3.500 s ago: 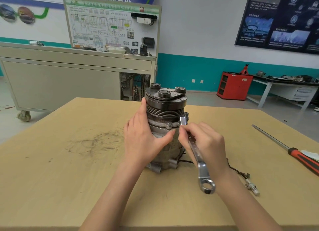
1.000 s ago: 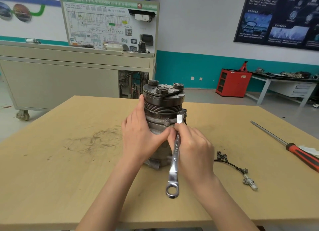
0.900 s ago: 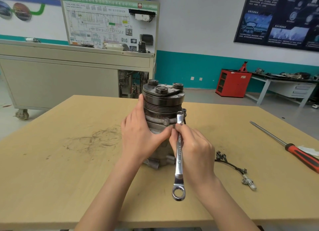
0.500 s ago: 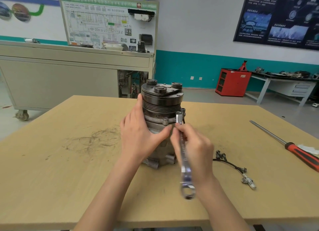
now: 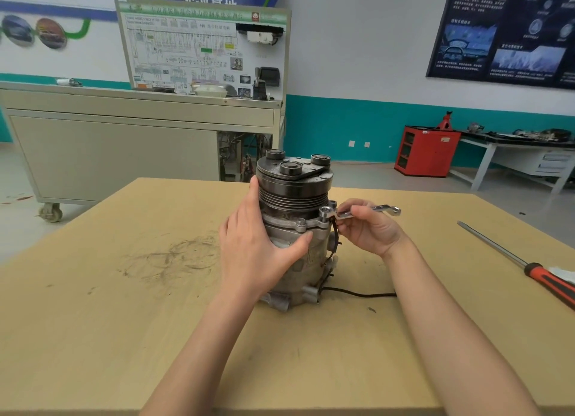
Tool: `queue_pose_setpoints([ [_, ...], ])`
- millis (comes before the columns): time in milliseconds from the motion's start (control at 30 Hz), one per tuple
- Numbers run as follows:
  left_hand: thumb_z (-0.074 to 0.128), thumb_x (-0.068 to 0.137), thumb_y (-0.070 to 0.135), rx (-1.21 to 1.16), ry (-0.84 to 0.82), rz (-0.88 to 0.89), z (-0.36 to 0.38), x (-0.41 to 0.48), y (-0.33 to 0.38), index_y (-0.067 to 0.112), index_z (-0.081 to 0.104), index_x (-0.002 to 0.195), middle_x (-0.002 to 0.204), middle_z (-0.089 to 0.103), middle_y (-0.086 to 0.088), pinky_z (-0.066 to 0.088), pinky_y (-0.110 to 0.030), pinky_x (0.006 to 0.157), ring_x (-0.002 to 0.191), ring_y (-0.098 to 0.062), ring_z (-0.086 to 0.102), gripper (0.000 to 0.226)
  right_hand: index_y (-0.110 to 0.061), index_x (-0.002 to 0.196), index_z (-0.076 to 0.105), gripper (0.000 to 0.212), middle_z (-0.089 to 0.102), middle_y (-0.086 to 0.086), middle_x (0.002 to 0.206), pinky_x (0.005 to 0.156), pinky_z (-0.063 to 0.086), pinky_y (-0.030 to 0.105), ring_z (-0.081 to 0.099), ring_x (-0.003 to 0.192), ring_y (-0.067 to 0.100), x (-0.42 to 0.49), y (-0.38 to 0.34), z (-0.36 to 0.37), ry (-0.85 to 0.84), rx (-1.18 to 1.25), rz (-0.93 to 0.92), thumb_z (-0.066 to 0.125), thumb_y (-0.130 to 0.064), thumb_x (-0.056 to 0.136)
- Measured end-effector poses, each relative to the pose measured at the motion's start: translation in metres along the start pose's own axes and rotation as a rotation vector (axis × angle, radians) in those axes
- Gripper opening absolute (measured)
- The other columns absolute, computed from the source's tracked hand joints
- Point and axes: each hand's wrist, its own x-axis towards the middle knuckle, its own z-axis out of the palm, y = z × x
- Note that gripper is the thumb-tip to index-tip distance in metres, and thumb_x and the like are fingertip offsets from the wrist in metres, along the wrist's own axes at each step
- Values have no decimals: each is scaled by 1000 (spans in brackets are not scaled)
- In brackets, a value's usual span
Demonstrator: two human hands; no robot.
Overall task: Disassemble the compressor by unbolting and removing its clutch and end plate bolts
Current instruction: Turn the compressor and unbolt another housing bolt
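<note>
A grey metal compressor [image 5: 292, 204] stands upright mid-table, its dark clutch plate and grooved pulley on top. My left hand [image 5: 258, 247] wraps its left side, thumb pressed under the flange beside a bolt head [image 5: 301, 222]. To the right, my right hand [image 5: 370, 229] grips a silver ring wrench [image 5: 367, 211]. The wrench lies nearly level, pointing right, with its ring end on a flange bolt [image 5: 325, 211]. A black wire [image 5: 357, 294] trails from the compressor's base to the right, passing behind my forearm.
The wooden table [image 5: 124, 322] has dark scuff marks at the left. A long screwdriver [image 5: 529, 266] with a red and black handle lies near the right edge, beside a white scrap. A cream cabinet on castors [image 5: 109, 148] stands behind.
My right hand has swung the wrench from hanging down toward me to lying nearly level, pointing right, its ring end staying at the flange bolt. The left hand keeps its hold.
</note>
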Motion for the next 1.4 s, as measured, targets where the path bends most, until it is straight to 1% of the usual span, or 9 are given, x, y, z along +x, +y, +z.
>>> queue_pose_setpoints([
  [200,45,64,76,10,-10,-8,0,0,0,17,16,154,146,45,0,29,-42,107,132,-21,43,112,-12,79,77,16,72,6,75,65,56,23,69,69,15,-22,-29,18,186,12,-211,79,-25,72],
  [400,45,64,75,18,8,-7,1,0,1,14,19,153,143,49,-2,32,-42,103,128,-23,47,111,-28,77,74,12,72,-8,70,60,52,14,67,63,4,-58,-21,86,594,-962,-553,65,-33,82],
  [500,45,64,76,9,10,-12,1,-1,1,14,19,153,143,49,-2,32,-40,103,129,-22,47,112,-9,74,74,24,70,2,65,46,51,24,63,52,12,-58,1,107,621,-1533,-804,62,-26,86],
  [767,43,61,77,-4,6,-27,2,-1,1,17,17,154,142,49,-2,29,-38,104,129,-22,45,114,-9,64,65,29,56,3,55,40,36,23,54,47,20,-56,16,124,736,-1942,-828,55,-24,87],
  [900,43,61,77,-14,13,-33,2,-1,1,16,17,154,141,51,-3,26,-36,103,128,-22,46,114,-10,62,62,18,54,2,55,42,33,23,52,47,18,-54,22,130,741,-2062,-791,77,-11,73],
  [1000,45,62,77,-7,17,-23,2,-1,2,16,18,154,141,50,-2,29,-39,104,128,-22,47,114,-9,70,67,10,59,2,62,44,41,24,56,52,17,-57,26,119,716,-1910,-772,67,-13,80],
  [1100,47,62,75,-29,19,-15,1,-1,1,14,21,153,142,49,-2,29,-39,104,129,-22,46,112,-8,83,73,12,69,1,75,57,50,18,62,63,11,-63,25,93,605,-1411,-739,62,-14,81],
  [1233,48,62,73,-47,17,-18,0,-1,2,14,21,153,142,50,-1,30,-39,104,130,-21,46,112,-19,84,77,21,72,3,75,70,55,25,68,71,15,-54,11,47,360,-408,-354,61,-8,80],
  [1400,47,62,74,-33,11,-17,0,0,2,14,20,153,142,49,-1,29,-40,105,130,-21,45,112,-14,78,78,29,69,3,64,59,54,23,65,59,12,-17,0,11,82,-26,-16,89,-31,57],
])
